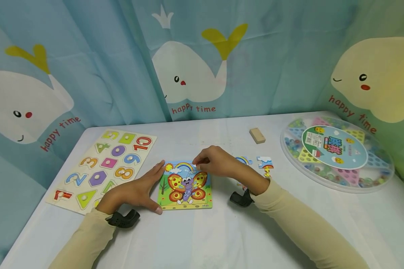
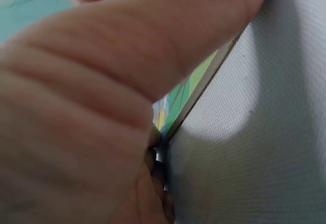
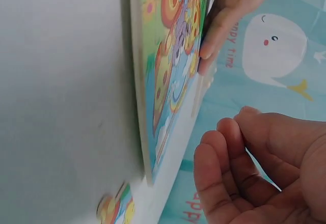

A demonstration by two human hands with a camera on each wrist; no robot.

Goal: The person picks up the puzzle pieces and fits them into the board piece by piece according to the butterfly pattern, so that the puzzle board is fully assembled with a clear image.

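A butterfly jigsaw puzzle [image 1: 187,189] lies flat on the white table, showing a rainbow and a sun along its top. My left hand [image 1: 136,191] is spread at the puzzle's left edge, forefinger at the upper corner and thumb at the lower one. Over the upper right corner hovers my right hand [image 1: 217,160], its fingers loosely bent towards the thumb. In the right wrist view, no piece shows between the fingertips of that right hand [image 3: 254,163], which are apart from the puzzle [image 3: 178,56]. The left wrist view shows the board's side edge [image 2: 204,81] beyond my thumb.
Loose jigsaw pieces [image 1: 265,163] lie right of the puzzle, some partly behind my right forearm. A number-and-shape peg board [image 1: 109,152] lies left, a small wooden block [image 1: 257,135] towards the back. At the right rests a round marble game box [image 1: 336,147]. A whale-print curtain [image 1: 272,74] hangs behind.
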